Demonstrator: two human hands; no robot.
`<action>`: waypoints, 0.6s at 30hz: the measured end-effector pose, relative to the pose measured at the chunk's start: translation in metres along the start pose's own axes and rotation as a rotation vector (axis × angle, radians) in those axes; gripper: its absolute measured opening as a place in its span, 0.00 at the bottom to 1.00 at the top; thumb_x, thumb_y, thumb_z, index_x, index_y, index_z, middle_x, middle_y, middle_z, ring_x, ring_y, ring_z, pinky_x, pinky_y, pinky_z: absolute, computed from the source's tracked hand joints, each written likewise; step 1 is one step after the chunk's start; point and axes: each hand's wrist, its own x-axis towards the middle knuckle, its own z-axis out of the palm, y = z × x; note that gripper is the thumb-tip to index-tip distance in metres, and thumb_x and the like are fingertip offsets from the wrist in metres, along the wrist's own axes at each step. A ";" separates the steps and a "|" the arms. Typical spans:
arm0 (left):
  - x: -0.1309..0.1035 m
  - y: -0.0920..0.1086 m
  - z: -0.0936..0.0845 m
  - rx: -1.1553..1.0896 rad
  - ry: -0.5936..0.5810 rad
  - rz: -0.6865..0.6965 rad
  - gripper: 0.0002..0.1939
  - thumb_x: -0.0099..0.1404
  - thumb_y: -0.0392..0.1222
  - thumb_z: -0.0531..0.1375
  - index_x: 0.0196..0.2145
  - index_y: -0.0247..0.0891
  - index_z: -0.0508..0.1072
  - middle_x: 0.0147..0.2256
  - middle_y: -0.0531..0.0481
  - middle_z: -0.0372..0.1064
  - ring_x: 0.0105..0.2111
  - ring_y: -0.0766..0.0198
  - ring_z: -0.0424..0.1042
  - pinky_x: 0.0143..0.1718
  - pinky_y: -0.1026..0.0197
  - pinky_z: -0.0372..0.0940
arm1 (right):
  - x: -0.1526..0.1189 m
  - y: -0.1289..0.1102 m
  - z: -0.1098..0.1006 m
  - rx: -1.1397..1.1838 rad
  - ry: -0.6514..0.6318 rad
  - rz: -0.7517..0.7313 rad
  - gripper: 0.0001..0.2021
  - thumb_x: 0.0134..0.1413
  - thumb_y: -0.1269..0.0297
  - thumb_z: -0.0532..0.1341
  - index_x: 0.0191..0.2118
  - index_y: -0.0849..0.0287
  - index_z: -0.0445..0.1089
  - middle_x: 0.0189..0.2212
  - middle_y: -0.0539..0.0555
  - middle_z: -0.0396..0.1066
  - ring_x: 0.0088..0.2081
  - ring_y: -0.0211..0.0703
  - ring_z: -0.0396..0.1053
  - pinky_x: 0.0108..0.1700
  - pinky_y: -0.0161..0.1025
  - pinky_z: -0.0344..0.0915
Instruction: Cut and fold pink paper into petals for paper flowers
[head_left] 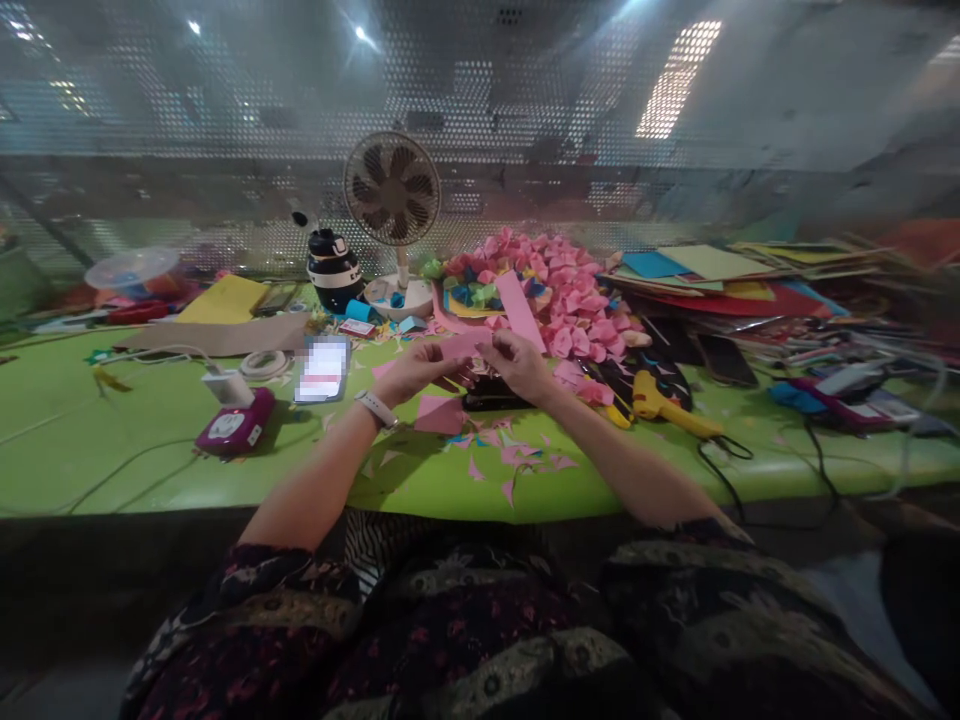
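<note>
Between my two hands is a piece of pink paper [460,346], held just above the table. My left hand [414,372], with a white watch on the wrist, pinches its left side. The fingers of my right hand [519,364] are closed on its right side. A pink square [439,414] lies below my left hand, and pink paper scraps [517,454] are scattered nearer the table's edge. Behind my right hand a long pink strip [519,308] leans against a big heap of pink paper petals [581,290]. A dark object under my hands is partly hidden.
A small fan [393,188] and a black jug [334,272] stand at the back. To the left are a lit phone [322,368] and a purple power block [236,422] with cables. A yellow glue gun [671,405] and stacked coloured paper [727,262] lie on the right.
</note>
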 end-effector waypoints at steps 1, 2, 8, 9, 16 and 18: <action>0.000 0.001 -0.001 -0.018 0.021 0.005 0.24 0.51 0.56 0.72 0.35 0.31 0.77 0.33 0.41 0.80 0.31 0.60 0.80 0.31 0.63 0.74 | 0.002 0.000 -0.003 0.027 0.022 0.012 0.31 0.48 0.28 0.58 0.23 0.53 0.55 0.19 0.45 0.55 0.23 0.36 0.53 0.27 0.38 0.53; 0.000 0.003 -0.003 -0.042 0.051 0.013 0.24 0.51 0.55 0.73 0.35 0.32 0.76 0.33 0.42 0.80 0.31 0.60 0.80 0.31 0.63 0.74 | 0.004 0.000 -0.007 0.056 0.051 0.026 0.31 0.47 0.27 0.59 0.23 0.53 0.55 0.19 0.45 0.55 0.23 0.36 0.53 0.26 0.38 0.52; -0.002 0.005 -0.004 -0.123 0.164 0.034 0.25 0.50 0.54 0.73 0.38 0.34 0.74 0.36 0.42 0.80 0.32 0.59 0.81 0.27 0.65 0.72 | 0.006 0.001 -0.012 0.181 0.157 0.043 0.31 0.45 0.29 0.62 0.22 0.54 0.58 0.18 0.45 0.57 0.21 0.35 0.56 0.24 0.37 0.54; -0.002 0.005 -0.002 -0.113 0.152 0.037 0.26 0.51 0.54 0.73 0.39 0.34 0.74 0.37 0.41 0.80 0.33 0.58 0.81 0.27 0.65 0.72 | 0.005 0.000 -0.009 0.186 0.131 0.042 0.30 0.45 0.29 0.62 0.22 0.54 0.58 0.18 0.45 0.58 0.21 0.35 0.56 0.24 0.36 0.54; 0.000 -0.004 0.001 0.043 0.112 0.072 0.26 0.52 0.59 0.71 0.37 0.32 0.76 0.34 0.42 0.80 0.30 0.63 0.79 0.27 0.67 0.71 | -0.003 -0.008 0.004 0.287 -0.093 0.120 0.23 0.42 0.42 0.70 0.27 0.58 0.67 0.22 0.48 0.67 0.22 0.36 0.64 0.25 0.36 0.62; 0.000 -0.003 0.001 0.049 0.104 0.069 0.26 0.52 0.59 0.71 0.37 0.32 0.76 0.34 0.42 0.80 0.29 0.64 0.79 0.28 0.66 0.71 | -0.001 -0.008 0.002 0.294 -0.120 0.146 0.21 0.41 0.45 0.71 0.27 0.59 0.69 0.23 0.48 0.70 0.21 0.36 0.65 0.24 0.36 0.63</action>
